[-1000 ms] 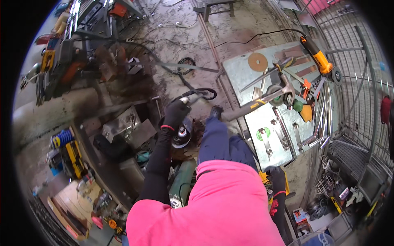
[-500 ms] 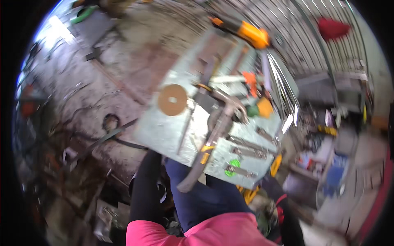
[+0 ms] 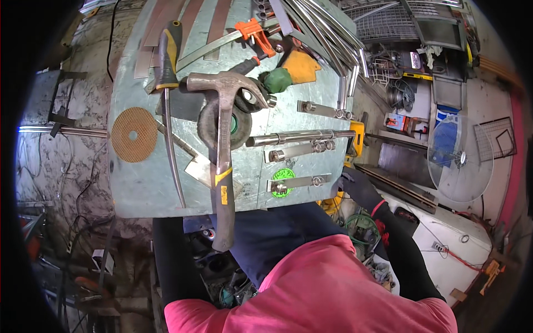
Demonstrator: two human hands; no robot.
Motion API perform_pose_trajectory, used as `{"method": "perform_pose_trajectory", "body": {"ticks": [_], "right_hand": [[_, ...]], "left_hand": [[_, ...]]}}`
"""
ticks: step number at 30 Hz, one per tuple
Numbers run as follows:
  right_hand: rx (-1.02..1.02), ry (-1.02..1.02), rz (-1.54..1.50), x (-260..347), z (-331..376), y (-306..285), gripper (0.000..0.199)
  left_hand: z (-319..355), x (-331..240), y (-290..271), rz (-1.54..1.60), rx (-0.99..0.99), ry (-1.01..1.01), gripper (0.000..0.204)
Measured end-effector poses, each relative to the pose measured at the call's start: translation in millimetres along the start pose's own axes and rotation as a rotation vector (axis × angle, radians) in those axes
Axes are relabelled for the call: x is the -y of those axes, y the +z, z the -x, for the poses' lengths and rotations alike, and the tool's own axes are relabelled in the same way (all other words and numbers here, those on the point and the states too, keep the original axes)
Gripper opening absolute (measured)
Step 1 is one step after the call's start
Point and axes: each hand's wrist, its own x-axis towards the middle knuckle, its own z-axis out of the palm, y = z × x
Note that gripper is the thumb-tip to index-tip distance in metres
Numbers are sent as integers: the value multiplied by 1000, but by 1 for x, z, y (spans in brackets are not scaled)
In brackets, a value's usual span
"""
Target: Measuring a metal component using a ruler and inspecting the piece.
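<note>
My right hand (image 3: 357, 186), in a dark glove, is beside the right edge of the grey metal table (image 3: 133, 191), close to a yellow tool part (image 3: 358, 139). Its fingers are partly hidden, so their grip does not show. My left arm (image 3: 169, 244) reaches up to the table's front edge, where the hand is hidden. A claw hammer (image 3: 224, 125) lies across a black round disc (image 3: 208, 123), its handle overhanging the front edge. Left of it lies a long thin tool with a yellow-black handle (image 3: 168, 53), near a brown abrasive disc (image 3: 134, 135).
On the table are an orange clamp (image 3: 255, 38), green-and-orange gloves (image 3: 300, 66), a metal rod (image 3: 300, 137), several small metal brackets (image 3: 300, 182) and a bundle of metal tubes (image 3: 316, 33). A fan guard (image 3: 461, 158) stands at right. Cables (image 3: 83, 188) trail over the floor at left.
The view has turned and steadied, so the table now sits straighter and nearer. An orange power tool at its far side has left view. My right hand now shows beside the table's edge.
</note>
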Motion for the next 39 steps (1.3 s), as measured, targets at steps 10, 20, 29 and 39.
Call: {"method": "perform_pose_trajectory", "body": {"ticks": [10, 20, 29, 39], "right_hand": [[-25, -46, -48, -43, -15, -7, 13], [168, -167, -41, -10, -11, -53, 28], [186, -433, -74, 3, -33, -80, 16], [222, -362, -465, 26, -28, -59, 25]], "left_hand": [[106, -24, -31, 51, -58, 101, 21], [316, -179, -328, 981, -558, -600, 25], [154, -324, -359, 246, -329, -116, 41], [134, -340, -340, 230, -352, -58, 41]]}}
